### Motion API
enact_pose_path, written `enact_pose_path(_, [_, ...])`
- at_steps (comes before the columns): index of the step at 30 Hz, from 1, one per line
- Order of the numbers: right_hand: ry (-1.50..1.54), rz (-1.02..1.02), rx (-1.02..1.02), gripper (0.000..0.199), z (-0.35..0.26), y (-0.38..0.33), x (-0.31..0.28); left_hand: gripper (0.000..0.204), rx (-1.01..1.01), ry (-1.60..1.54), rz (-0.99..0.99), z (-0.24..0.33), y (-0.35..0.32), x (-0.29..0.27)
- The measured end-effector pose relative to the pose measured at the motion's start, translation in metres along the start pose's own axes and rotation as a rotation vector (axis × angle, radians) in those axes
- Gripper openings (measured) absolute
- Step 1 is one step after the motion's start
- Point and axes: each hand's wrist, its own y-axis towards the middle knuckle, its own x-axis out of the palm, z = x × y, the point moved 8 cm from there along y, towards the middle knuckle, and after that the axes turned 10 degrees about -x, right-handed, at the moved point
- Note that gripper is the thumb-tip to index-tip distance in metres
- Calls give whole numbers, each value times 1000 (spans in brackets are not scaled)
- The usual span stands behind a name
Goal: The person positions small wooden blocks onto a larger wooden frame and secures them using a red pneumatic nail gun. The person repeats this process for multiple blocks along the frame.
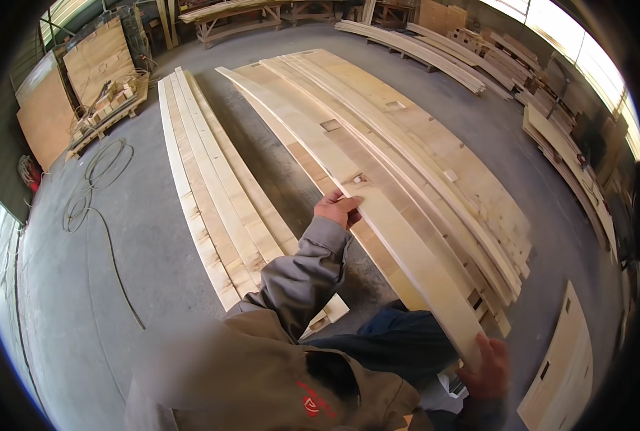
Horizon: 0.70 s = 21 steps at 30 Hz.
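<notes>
I hold a long pale wooden plank (406,244) that runs from near my body far out over a pile of boards. My left hand (339,208) grips its left edge about midway along. My right hand (486,370) holds the near end at the lower right. The plank lies tilted over a wide stack of similar planks (420,158) on the floor. My grey sleeve reaches up from the lower middle.
A second row of planks (212,187) lies on the concrete floor to the left. A cable (94,194) coils at the left. Plywood sheets (47,115) and a pallet of offcuts stand at the back left. More timber stacks (549,136) line the right side.
</notes>
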Motion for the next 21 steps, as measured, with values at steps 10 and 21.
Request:
enact_pose_path(10, [98,-98,-75,91,-47,68,36,24,124,-43,134,67,9,-81])
enact_pose_path(21, [88,-118,-129,92,-95,104,65,11,89,-138,177,78,37,-159])
